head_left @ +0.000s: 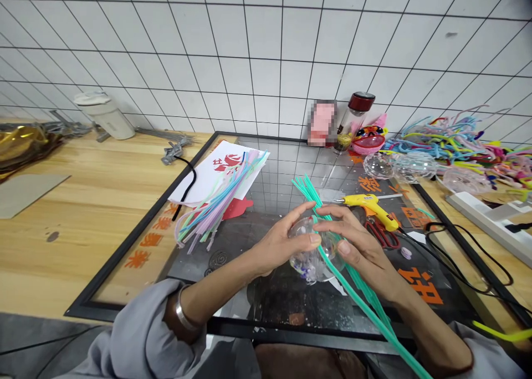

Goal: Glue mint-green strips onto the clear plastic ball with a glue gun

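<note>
Ball?
Clear ball (316, 264), between the hands, low over the framed glass panel (236, 329). Can't tell if it touches the glass.

Left hand?
Left hand (277, 247) is curled round the ball's near-left side, holding it. Thumb tip sits right by the upper end of a green strand (353, 295).

Right?
Right hand (366, 252): half curled, fingertips close to the left ones, next to the ball. Can't tell if it pinches anything.

Strand run?
From the left thumb down past the right hand to the bottom edge of the view. A bunch of thinner green stems (306, 190) passes behind the right hand, tips poking out beyond the fingers.

Around that?
Right side: yellow glue gun (372, 206), red-handled scissors (377, 236) just below it. Left: pastel stems (224, 201), lying partly on a white sheet (195, 180) with red print.

Further out?
Wooden tabletop (100, 190) under the panel. Far right: heap of coloured stems (440, 135), white power strip (490, 218). Red-lidded jar (361, 103) by the tiled wall (261, 35), white cup (113, 117) far left.
</note>
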Available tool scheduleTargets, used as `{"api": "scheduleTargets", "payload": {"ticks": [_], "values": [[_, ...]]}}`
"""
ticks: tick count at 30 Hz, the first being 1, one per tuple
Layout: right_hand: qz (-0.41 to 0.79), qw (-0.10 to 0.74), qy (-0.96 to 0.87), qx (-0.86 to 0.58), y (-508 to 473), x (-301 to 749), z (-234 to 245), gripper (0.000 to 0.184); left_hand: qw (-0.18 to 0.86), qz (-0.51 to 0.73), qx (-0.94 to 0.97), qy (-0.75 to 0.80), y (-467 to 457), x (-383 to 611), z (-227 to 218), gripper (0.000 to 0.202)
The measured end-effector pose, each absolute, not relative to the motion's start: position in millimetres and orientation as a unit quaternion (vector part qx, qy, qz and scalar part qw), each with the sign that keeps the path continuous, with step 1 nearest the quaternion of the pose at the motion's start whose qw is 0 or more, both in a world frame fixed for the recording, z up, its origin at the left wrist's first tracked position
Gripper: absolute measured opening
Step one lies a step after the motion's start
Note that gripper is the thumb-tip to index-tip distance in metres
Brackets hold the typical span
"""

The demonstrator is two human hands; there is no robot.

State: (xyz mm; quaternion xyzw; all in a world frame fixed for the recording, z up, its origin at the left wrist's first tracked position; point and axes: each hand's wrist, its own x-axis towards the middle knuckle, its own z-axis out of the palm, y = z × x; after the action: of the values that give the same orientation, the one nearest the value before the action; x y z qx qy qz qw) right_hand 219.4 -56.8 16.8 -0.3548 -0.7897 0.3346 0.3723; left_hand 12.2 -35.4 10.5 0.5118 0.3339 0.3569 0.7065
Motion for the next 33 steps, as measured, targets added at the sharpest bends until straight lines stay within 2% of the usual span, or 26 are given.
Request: {"api": "scheduleTargets", "payload": {"ticks": [9, 15, 18, 33], "values": [[0.302, 0.366, -0.816, -0.329, -57, 220, 17, 0.049, 0.735, 0.375, 0.434, 0.36, -33, 14, 15, 0.076], [0.197, 0.329, -0.866, -0.321, -53, 217, 13, 0.095, 0.761, 0.36, 0.407, 0.354, -34, 13, 16, 0.077], [0.159, 0.32, -0.882, -0.307, -50, 217, 8, 0.105, 0.769, 0.349, 0.401, 0.355, -33, 13, 15, 0.077], [0.151, 0.337, -0.875, -0.311, -56, 212, 14, 0.097, 0.759, 0.34, 0.417, 0.366, -35, 14, 12, 0.069]]}}
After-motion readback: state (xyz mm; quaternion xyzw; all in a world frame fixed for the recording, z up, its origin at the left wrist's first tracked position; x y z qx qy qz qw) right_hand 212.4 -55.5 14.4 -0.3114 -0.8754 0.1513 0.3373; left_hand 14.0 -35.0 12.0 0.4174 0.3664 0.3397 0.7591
